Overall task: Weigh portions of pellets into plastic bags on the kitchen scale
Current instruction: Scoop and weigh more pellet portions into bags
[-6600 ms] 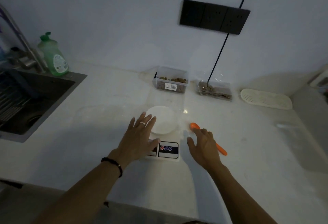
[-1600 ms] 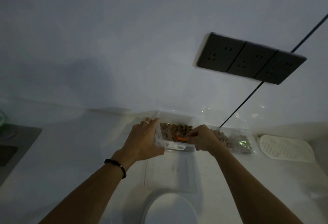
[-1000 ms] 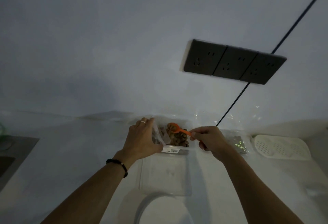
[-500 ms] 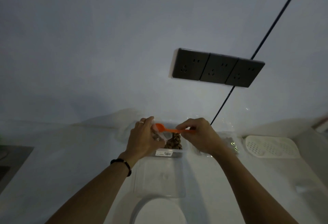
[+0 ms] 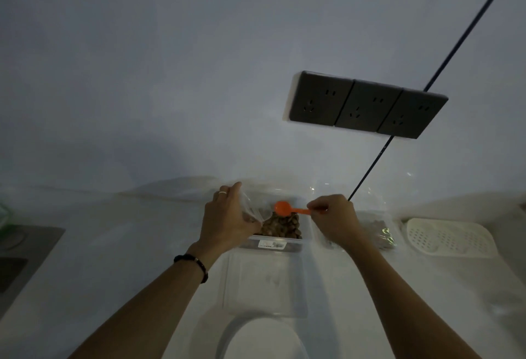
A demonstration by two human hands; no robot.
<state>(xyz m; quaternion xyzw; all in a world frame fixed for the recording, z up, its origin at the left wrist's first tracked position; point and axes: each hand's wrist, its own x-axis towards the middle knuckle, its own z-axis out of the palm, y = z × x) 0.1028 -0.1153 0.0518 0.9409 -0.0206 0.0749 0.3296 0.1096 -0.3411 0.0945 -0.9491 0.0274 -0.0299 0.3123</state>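
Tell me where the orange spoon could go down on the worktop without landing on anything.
Bare worktop lies left of the left hand, between it and the dark sink. It is crowded ahead: clear tub of brown pellets, clear lid, round white scale platform, bagged pellets and white perforated tray. The right hand pinches the small orange plastic spoon.

**Pellet tub, bag, spoon, scale: positions**

Clear plastic tub [image 5: 280, 240] sits on the tabletop by the wall, label facing the camera, holding brown pellets [image 5: 281, 226]. Small clear plastic bag [image 5: 252, 212] is held up at the tub's left edge, a few pellets inside. Orange spoon [image 5: 290, 209] is roughly level over the tub, bowl pointing left toward the bag. White round scale platform [image 5: 264, 338] at the bottom edge, partly cropped.
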